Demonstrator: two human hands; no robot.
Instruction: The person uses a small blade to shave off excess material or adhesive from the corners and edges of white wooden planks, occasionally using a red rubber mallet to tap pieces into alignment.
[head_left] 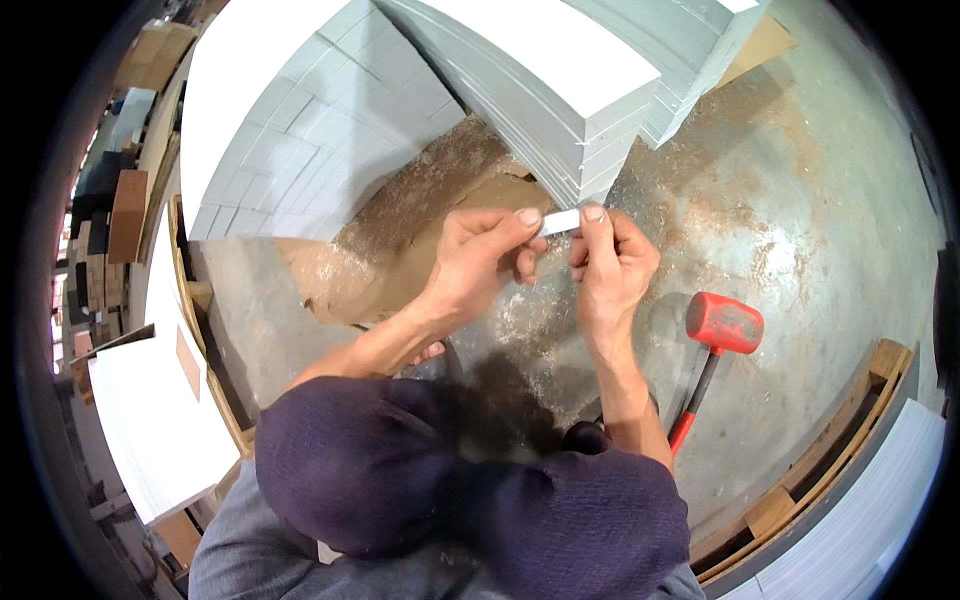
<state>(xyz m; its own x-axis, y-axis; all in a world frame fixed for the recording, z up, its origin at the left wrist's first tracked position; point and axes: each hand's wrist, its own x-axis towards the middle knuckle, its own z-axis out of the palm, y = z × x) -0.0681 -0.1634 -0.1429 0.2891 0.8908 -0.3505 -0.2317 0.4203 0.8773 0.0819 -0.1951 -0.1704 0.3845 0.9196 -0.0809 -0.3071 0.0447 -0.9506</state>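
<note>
A small white rectangular piece (pixel 560 222), its exact kind not clear, is held up between both hands at the middle of the view. My left hand (pixel 472 258) pinches its left end between thumb and curled fingers. The other end is gripped by my right hand (pixel 612 268), its thumb on top. Just beyond the fingertips rises the corner of a tall stack of white sheets (pixel 610 125). A red-headed mallet (pixel 725 323) stands apart to the right of my right hand, its dark and red handle running down toward my knee.
Another tall white stack (pixel 310 130) stands far left, with torn brown cardboard (pixel 400 240) on the floor between the stacks. At left, white sheets (pixel 150 420) lie on a wooden pallet. A wooden pallet (pixel 800 490) and more pale sheets (pixel 870 510) line the lower right.
</note>
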